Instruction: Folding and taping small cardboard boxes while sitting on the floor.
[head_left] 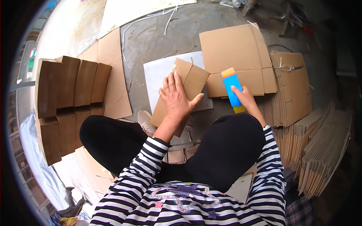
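My left hand (177, 98) lies flat, fingers and thumb spread, on a small brown cardboard box (193, 79). The box sits tilted between my knees and over a white sheet (152, 71) on the floor; a pale frayed patch shows by my fingertips. My right hand (247, 100) is closed round a slim blue rectangular object (230, 88) with an orange far end and a yellow near end; I cannot make out its kind. It is held above the near edge of a large flat cardboard sheet (233, 49), apart from the small box.
Brown boxes (83, 81) stand stacked in two layers at the left, beside another cardboard sheet (113, 75). At the right are a tied bundle of flattened cartons (296, 83) and more folded cardboard (320, 154). White straps (169, 20) lie on the concrete floor ahead.
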A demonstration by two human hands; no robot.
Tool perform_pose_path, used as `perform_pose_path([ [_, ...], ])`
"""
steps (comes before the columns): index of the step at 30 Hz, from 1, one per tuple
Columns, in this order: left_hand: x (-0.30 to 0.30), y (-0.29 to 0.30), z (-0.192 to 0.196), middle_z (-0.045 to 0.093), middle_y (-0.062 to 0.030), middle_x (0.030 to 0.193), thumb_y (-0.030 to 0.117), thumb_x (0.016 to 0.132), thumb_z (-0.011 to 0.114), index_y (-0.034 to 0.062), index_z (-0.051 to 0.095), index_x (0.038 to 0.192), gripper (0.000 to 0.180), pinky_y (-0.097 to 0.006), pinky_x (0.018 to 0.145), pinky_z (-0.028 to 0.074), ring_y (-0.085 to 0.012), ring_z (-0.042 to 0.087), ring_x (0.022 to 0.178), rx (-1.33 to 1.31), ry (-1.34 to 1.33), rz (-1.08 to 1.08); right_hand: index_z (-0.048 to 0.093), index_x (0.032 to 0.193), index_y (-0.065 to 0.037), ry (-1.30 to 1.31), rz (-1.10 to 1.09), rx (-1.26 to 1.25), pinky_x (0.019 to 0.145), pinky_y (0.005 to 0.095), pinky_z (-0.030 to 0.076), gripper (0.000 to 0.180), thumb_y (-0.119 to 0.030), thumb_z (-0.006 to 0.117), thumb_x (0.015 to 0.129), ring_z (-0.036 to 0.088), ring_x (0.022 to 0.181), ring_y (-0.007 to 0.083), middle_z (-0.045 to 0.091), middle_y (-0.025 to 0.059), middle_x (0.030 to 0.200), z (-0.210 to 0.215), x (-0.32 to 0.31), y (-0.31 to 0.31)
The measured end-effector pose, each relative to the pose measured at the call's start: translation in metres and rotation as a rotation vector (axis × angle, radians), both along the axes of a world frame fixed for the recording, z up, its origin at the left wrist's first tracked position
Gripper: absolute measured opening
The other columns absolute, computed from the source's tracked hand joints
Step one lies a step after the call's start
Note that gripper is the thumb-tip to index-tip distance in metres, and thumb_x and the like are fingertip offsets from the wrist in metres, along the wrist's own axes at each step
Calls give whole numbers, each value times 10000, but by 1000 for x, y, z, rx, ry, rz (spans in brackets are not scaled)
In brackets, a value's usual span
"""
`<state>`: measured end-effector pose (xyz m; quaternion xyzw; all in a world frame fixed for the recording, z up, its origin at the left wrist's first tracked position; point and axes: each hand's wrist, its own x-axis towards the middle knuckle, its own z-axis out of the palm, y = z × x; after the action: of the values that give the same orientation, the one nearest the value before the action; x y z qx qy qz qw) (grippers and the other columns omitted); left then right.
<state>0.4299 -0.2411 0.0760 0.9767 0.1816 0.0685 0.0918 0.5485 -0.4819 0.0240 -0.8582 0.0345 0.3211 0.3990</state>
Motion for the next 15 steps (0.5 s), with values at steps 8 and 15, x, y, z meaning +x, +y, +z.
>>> perform_pose_path([
  [8,-5,26,8,208,-245,1409,692,594,624,53,232,1393,1096,-594,959,226,-393,201,1298,-181,72,-2,591,851,-6,-94,-34,204,623,274,447,459,-463,594,805,534,658,106,576,35,742,56,55,28],
  [15,-22,24,12,146,-232,1435,655,556,656,134,226,1413,1091,-607,910,254,-403,239,1265,-134,118,59,601,815,-69,-130,150,45,589,233,408,373,-440,563,843,505,615,70,558,-12,705,74,85,82],
])
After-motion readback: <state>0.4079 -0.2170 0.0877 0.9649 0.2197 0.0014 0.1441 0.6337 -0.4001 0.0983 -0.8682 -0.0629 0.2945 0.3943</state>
